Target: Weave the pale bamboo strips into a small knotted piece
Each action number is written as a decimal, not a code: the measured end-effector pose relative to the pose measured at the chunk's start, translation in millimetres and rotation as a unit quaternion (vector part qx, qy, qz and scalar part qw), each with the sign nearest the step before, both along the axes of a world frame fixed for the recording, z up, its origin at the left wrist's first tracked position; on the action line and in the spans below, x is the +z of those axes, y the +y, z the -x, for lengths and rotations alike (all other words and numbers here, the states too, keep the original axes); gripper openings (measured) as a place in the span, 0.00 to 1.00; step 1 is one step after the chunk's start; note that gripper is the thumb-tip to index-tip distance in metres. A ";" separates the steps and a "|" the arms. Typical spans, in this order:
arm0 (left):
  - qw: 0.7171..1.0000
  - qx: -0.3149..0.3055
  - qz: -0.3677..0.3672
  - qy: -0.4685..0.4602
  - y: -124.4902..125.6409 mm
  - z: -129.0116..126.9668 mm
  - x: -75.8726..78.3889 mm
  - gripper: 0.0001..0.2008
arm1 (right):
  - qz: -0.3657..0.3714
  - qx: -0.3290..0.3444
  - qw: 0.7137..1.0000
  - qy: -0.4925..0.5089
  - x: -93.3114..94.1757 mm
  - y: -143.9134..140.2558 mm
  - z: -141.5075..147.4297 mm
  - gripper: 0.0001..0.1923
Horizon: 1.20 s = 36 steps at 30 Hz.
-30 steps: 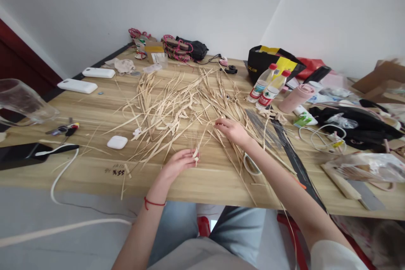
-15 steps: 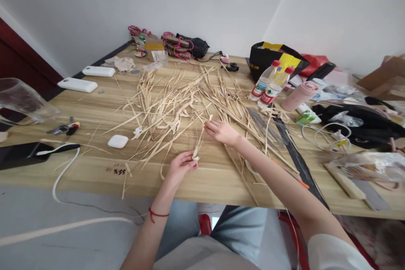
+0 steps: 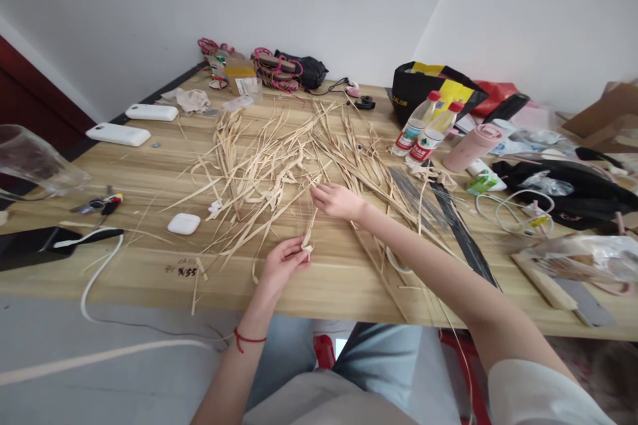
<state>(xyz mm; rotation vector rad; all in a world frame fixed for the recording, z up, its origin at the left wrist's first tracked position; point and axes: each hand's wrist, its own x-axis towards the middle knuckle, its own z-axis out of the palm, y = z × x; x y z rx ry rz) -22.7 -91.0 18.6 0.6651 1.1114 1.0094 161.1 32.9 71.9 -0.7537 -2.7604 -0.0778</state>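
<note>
Dark handwritten marks are seen on the bench (image 3: pixel 349 279) near its front edge, of which only something like "55" can be made out. Print on the labels of the two bottles (image 3: pixel 421 133) and on the black and yellow bag (image 3: pixel 423 89) is too small to be read.

A single head-worn camera is looking forward and down from the seated person's eye level, facing a wooden table (image 3: pixel 124 179) and the white wall corner behind it. It is sitting close, taking in the person's lap and both forearms.
</note>
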 end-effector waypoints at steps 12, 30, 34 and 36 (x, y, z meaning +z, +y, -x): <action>1.000 0.003 -0.001 -0.017 2.2 0.8 -0.9 0.22 | -0.132 0.069 0.985 -0.091 -4.9 -20.0 4.6 0.14; 1.000 0.009 -0.023 -0.015 17.0 2.1 -9.1 0.24 | -0.009 0.017 0.994 -0.110 -15.6 -107.4 8.3 0.11; 1.000 -0.004 -0.019 -0.016 18.2 -0.2 -9.2 0.22 | -0.012 -0.020 0.996 -0.089 -24.7 -112.6 7.9 0.10; 1.000 -0.014 -0.017 -0.020 18.6 -0.6 -8.8 0.21 | -0.007 -0.027 0.997 -0.075 -27.5 -113.3 7.0 0.09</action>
